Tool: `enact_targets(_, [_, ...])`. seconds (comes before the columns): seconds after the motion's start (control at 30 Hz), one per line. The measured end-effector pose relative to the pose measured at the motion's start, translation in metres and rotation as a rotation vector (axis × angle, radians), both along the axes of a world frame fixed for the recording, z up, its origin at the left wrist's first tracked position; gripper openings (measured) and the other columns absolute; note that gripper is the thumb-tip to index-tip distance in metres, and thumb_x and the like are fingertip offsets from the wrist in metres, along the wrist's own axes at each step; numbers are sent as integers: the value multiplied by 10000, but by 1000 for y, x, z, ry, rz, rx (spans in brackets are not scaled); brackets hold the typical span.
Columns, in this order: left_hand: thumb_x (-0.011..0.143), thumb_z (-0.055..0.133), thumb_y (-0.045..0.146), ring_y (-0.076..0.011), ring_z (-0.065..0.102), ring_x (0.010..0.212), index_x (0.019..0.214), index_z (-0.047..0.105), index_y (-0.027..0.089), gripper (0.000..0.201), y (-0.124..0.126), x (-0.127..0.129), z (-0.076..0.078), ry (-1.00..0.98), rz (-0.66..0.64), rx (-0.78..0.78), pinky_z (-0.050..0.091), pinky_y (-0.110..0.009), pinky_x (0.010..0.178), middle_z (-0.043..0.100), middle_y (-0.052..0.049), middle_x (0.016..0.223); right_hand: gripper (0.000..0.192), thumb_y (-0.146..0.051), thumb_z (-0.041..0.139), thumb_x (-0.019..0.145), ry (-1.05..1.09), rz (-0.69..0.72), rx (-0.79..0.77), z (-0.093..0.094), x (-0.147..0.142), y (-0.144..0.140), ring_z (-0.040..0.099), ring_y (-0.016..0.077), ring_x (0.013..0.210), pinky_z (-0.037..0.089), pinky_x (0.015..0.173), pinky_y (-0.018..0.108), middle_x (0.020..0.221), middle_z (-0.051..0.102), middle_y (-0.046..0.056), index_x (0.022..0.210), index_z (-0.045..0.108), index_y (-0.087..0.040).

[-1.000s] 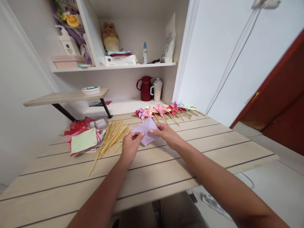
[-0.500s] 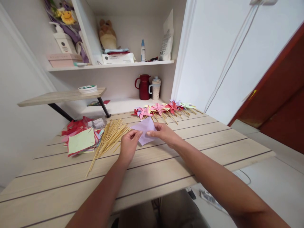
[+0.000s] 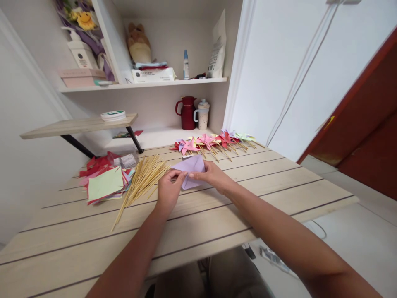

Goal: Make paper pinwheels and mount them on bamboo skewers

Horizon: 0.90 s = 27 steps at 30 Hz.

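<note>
Since the earlier frame, the left hand (image 3: 169, 187) and the right hand (image 3: 214, 176) are brought closer together, and the purple paper (image 3: 196, 164) is bent out of its flat diamond. In the head view, it is pinched between thumb and fingers of both hands, thumb tips nearly touching. It is held over the table (image 3: 201, 225), sticks (image 3: 145, 176) laid at its left, pinwheels (image 3: 207, 141) lined up behind

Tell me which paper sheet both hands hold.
The lilac sheet, pinched by the left hand and right hand; the others lie piled left of the sticks, a pale green one on top.
</note>
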<state>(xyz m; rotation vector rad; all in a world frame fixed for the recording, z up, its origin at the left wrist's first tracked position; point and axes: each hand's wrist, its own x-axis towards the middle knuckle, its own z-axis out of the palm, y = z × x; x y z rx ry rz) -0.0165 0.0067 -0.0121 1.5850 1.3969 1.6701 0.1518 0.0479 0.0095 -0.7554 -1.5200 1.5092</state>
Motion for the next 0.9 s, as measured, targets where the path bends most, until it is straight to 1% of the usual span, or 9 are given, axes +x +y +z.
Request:
enact_targets(0.07, [789, 713, 362, -187, 609, 734, 702, 734, 209, 178, 0, 0, 1, 3, 13, 7, 460, -305, 729, 688, -27, 727, 474, -361, 885, 610, 16, -20, 6, 1, 0, -1, 697, 216, 876, 528, 824, 336, 985, 776, 57, 1018, 738, -172])
enact_targets(0.13, [789, 716, 359, -186, 609, 730, 697, 731, 207, 177, -1, 1, 2, 4, 30, 14, 461, -304, 726, 687, -26, 725, 467, -372, 880, 621, 24, -36, 12, 1, 0, 0, 694, 208, 862, 526, 808, 329, 988, 776, 59, 1018, 739, -171])
enact_targets(0.3, [780, 721, 338, -182, 604, 713, 677, 719, 208, 166, -1, 0, 3, -5, 47, 18, 460, -300, 703, 679, -19, 712, 367, -389, 874, 602, -10, -95, -32, -1, 2, 5, 655, 181, 707, 494, 713, 308, 805, 759, 53, 838, 757, -134])
enact_targets(0.4, [783, 719, 338, -187, 611, 734, 686, 724, 210, 161, -1, 0, 2, 7, 31, 9, 464, -305, 722, 685, -22, 727, 360, -388, 875, 585, -28, -108, -47, -3, 2, 6, 644, 178, 672, 481, 684, 303, 763, 750, 48, 811, 762, -131])
enact_targets(0.6, [808, 702, 357, -199, 623, 779, 723, 717, 206, 174, -3, 2, 1, 22, -1, -16, 474, -318, 765, 691, -32, 767, 349, -371, 881, 564, -35, -148, -57, -2, 0, 3, 648, 187, 669, 478, 658, 298, 752, 751, 51, 787, 759, -131])
enact_targets(0.77, [850, 671, 422, -216, 634, 911, 906, 735, 201, 237, -3, 1, 3, -42, -82, -41, 479, -329, 833, 713, -65, 942, 402, -387, 899, 538, 55, -213, -106, -2, 0, 7, 662, 197, 687, 495, 671, 306, 786, 767, 73, 812, 762, -125])
enact_targets(0.83, [835, 693, 436, -211, 633, 904, 924, 740, 200, 256, -3, 1, 2, -85, -133, -77, 480, -316, 814, 714, -66, 949, 400, -379, 901, 537, 91, -236, -122, -1, 0, 8, 659, 187, 676, 498, 673, 301, 786, 769, 71, 815, 765, -126])
enact_targets(0.9, [808, 727, 446, -197, 628, 847, 891, 745, 195, 265, -4, 2, 2, -137, -181, -132, 477, -297, 766, 713, -54, 898, 392, -368, 907, 532, 106, -232, -135, -1, 0, 7, 657, 184, 664, 502, 669, 302, 774, 769, 69, 808, 767, -127])
